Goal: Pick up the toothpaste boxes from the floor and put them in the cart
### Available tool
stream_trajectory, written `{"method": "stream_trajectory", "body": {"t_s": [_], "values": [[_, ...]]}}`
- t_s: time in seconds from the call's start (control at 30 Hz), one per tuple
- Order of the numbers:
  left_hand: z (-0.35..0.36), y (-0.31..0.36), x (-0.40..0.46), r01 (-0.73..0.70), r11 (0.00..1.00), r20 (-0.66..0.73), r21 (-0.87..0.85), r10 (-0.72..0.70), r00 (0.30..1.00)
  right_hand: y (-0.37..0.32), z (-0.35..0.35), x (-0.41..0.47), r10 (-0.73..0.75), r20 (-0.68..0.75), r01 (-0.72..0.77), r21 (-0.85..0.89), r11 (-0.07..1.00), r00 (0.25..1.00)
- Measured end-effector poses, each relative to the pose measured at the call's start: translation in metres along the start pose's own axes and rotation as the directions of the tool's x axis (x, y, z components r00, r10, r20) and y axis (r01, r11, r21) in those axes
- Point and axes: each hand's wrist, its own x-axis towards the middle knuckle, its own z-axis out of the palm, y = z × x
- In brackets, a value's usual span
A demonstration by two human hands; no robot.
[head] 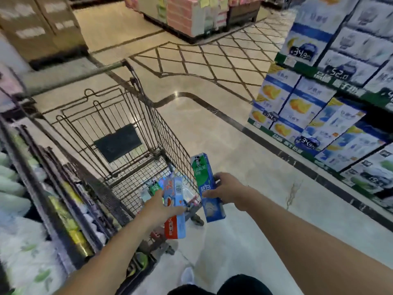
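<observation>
My left hand [161,206] grips a light-blue and red toothpaste box [175,209] over the near corner of the wire shopping cart [136,116]. My right hand [225,189] grips a green and blue toothpaste box [205,182], held upright just outside the cart's near right corner. Inside the cart, on its mesh floor near that corner, lie several more toothpaste boxes [156,187], partly hidden behind the box in my left hand.
Shelves with packed goods [42,209] run close along the cart's left side. A display of stacked blue and white cartons [331,116] lines the right. Pale tiled floor [244,241] stretches between them. My shoe [188,275] shows at the bottom.
</observation>
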Motion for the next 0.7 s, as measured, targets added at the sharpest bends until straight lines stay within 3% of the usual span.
{"method": "stream_trajectory", "body": {"t_s": [0.2, 0.33, 0.47, 0.7], "values": [[-0.023, -0.01, 0.039, 0.135, 0.975, -0.128, -0.178, -0.159, 0.979, -0.04, 0.011, 0.09, -0.055, 0.113, 0.075, -0.18, 0.981, 0.992], [-0.02, -0.019, 0.062, 0.226, 0.953, -0.222, -0.2, -0.269, 0.937, -0.049, 0.021, 0.15, -0.045, 0.206, 0.104, -0.286, 0.953, 0.977], [-0.009, -0.032, 0.088, 0.313, 0.898, -0.256, -0.309, -0.396, 0.882, -0.045, 0.04, 0.2, -0.008, 0.319, 0.139, -0.389, 0.911, 0.948], [0.017, -0.069, 0.127, 0.35, 0.837, -0.299, -0.42, -0.492, 0.817, -0.016, 0.101, 0.269, 0.029, 0.428, 0.227, -0.536, 0.813, 0.903]]}}
